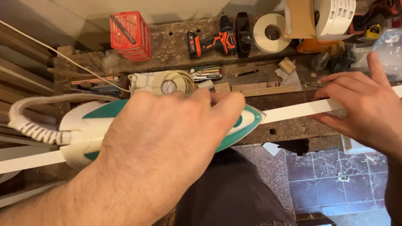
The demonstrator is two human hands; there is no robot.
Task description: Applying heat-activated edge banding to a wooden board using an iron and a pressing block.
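My left hand (167,134) grips the handle of a white and teal clothes iron (247,119), whose tip points right. The iron rests on a long, narrow white strip (293,111) that runs across the view from lower left to upper right, along the edge of a board. My right hand (364,102) lies on the strip to the right of the iron, fingers spread and pressing it down. The iron's white cord (33,129) leaves its rear at the left.
A worn wooden bench (176,46) behind holds a red basket (130,35), an orange and black cordless drill (211,42), rolls of white edge tape (268,32), a tape roll (171,83) and wood offcuts (287,65). A tiled floor (335,184) lies below right.
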